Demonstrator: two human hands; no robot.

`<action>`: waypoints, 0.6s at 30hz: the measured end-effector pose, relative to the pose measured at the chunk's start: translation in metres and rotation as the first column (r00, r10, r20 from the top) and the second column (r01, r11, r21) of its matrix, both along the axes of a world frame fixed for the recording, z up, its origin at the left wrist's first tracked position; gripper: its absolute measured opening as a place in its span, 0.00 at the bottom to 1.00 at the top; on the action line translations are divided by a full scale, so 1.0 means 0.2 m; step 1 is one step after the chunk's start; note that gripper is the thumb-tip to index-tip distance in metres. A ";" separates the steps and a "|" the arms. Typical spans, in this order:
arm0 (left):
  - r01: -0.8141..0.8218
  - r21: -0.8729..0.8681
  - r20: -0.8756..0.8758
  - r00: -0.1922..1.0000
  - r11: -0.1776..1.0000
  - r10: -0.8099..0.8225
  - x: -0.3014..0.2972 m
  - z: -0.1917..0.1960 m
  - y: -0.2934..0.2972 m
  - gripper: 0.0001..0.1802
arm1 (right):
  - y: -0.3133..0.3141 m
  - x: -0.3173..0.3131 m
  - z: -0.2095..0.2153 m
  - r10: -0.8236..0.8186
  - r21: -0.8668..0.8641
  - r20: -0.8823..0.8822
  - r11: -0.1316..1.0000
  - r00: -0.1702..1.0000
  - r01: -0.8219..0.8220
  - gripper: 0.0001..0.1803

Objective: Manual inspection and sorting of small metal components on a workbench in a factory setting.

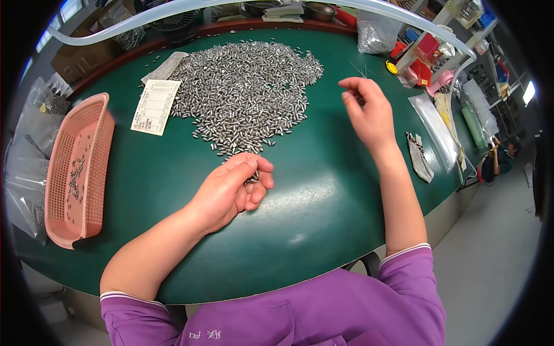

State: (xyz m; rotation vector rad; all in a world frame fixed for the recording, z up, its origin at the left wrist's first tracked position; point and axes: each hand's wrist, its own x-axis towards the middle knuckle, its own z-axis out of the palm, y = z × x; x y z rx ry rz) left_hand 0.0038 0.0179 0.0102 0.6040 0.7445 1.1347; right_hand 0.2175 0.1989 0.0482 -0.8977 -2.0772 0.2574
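Note:
A large heap of small silver metal pins (242, 86) is spread over the far middle of the green table. At the heap's near edge my left hand (228, 187) is cupped, its fingers curled round several of the same metal pins (252, 178). Right of the heap, apart from it, my right hand (372, 118) is raised with thumb and fingers bent toward each other. What lies between those fingers is too dark and small to make out. Just beyond them, thin wires (363, 70) stick up from the table.
A pink perforated basket (95, 173) with a few pins stands at the left, beside clear plastic bags (26, 190). A printed paper card (154, 106) and a grey cloth (166, 66) touch the heap's left side. A patterned cloth strip (419, 157) and plastic sleeve (434, 131) lie right.

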 end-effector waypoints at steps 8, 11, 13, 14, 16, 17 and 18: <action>-0.004 0.011 0.000 1.000 1.000 0.004 0.01 0.00 0.00 0.12 | 0.05 0.02 -0.08 -0.067 -0.044 0.164 0.996 0.984 0.076 0.10; 0.009 -0.015 -0.007 1.000 1.000 -0.009 0.01 0.00 0.00 0.12 | 0.14 -0.01 -0.13 -0.054 -0.092 0.154 0.993 0.987 0.069 0.10; 0.012 0.008 -0.005 1.000 1.000 -0.012 0.01 0.00 0.01 0.12 | 0.24 -0.05 -0.12 -0.058 -0.081 0.249 0.994 0.967 0.080 0.11; 0.019 0.018 -0.009 1.000 1.000 -0.019 0.01 0.00 0.01 0.12 | 0.29 -0.07 -0.10 -0.052 -0.022 0.315 0.998 0.948 0.062 0.12; 0.020 0.020 -0.008 1.000 1.000 -0.020 0.02 0.00 0.00 0.12 | 0.39 -0.12 -0.10 -0.054 0.032 0.383 0.998 0.922 0.045 0.12; 0.015 0.015 -0.010 1.000 1.000 -0.015 0.01 0.00 0.00 0.12 | 0.43 -0.15 -0.11 -0.052 0.078 0.447 0.997 0.893 0.020 0.12; 0.019 0.010 -0.008 1.000 1.000 -0.019 0.01 -0.01 0.00 0.12 | 0.45 -0.16 -0.12 -0.046 0.108 0.463 0.994 0.885 -0.005 0.09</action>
